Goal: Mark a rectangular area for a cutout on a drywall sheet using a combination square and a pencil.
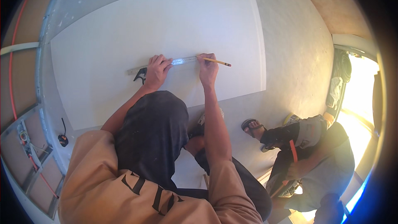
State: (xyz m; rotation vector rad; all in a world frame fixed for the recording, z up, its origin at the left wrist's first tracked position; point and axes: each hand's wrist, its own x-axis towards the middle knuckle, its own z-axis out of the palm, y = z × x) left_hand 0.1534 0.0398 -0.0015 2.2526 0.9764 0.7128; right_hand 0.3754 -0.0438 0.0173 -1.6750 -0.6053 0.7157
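A large white board (207,20) lies flat on the floor in front of me. On it rests a combination square (183,61), its metal blade running left to right and its black head (141,76) near the left end. My left hand (156,72) grips and presses the blade just right of that head, fingers bunched over it. Closed around a yellow pencil (220,62), my right hand (208,71) is at the blade's right end. The pencil's eraser end points right; its tip is hidden by my fingers.
A tape measure (63,140) lies on the floor beyond the board's left edge. Metal framing (40,74) with red conduit (15,33) stands at left. At lower right a co-worker crouches, one hand (296,170) on a long tool with an orange-red handle (294,151). A sandalled foot (253,128) is near the board.
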